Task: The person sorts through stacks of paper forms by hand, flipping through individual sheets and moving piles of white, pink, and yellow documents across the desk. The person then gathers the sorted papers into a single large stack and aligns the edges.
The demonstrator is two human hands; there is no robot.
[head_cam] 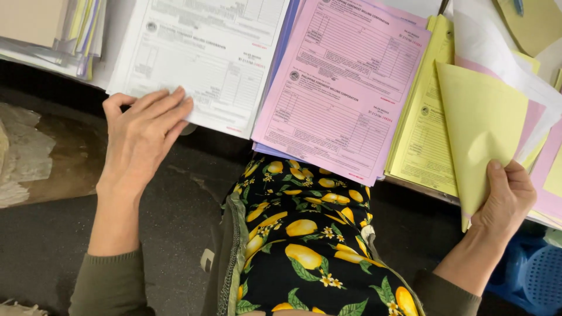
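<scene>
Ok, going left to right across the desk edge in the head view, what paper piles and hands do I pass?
Mixed paper stack at the far left → left hand resting on the white printed form stack → pink printed form stack → yellow printed form stack → curled plain yellow sheet pinched by the right hand.

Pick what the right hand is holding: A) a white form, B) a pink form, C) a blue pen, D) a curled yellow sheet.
D: the right hand pinches the lower edge of a curled yellow sheet, lifted off the yellow pile; the left hand lies flat on the white form, and the pink form lies untouched between them.
</scene>
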